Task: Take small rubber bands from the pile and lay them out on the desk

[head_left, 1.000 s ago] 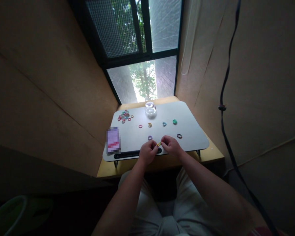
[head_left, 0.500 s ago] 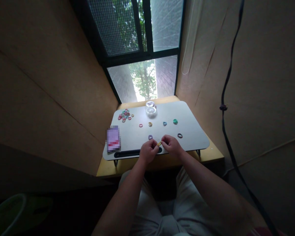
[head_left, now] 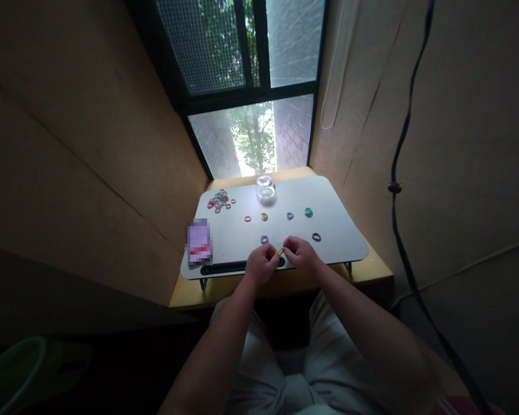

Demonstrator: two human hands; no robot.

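Note:
Between my fingertips, over the front edge of the white lap table (head_left: pixel 337 248), is a small yellow band (head_left: pixel 279 252), like a hair tie. My left hand (head_left: pixel 262 265) pinches it from the left, and my right hand (head_left: pixel 300 253) pinches its other side. Just beyond my hands lies a purple band (head_left: pixel 264 239), with a dark band (head_left: pixel 316 237) to the right. Farther back sit a pink band (head_left: pixel 248 218), yellow bands (head_left: pixel 264 217), blue bands (head_left: pixel 290 216) and green bands (head_left: pixel 308 212) in a loose row.
A heap of mixed coloured bands (head_left: pixel 218 200) lies at the table's back left. A clear round container (head_left: pixel 266 189) stands at the back middle. At the left edge is a blurred purple packet (head_left: pixel 199 241). A black cord (head_left: pixel 395 187) hangs on the right, and a window (head_left: pixel 251 138) is behind.
The view has shifted very slightly. Both hands keep their pinch on the yellow band in nearly the same place, and the bands on the table have not moved.

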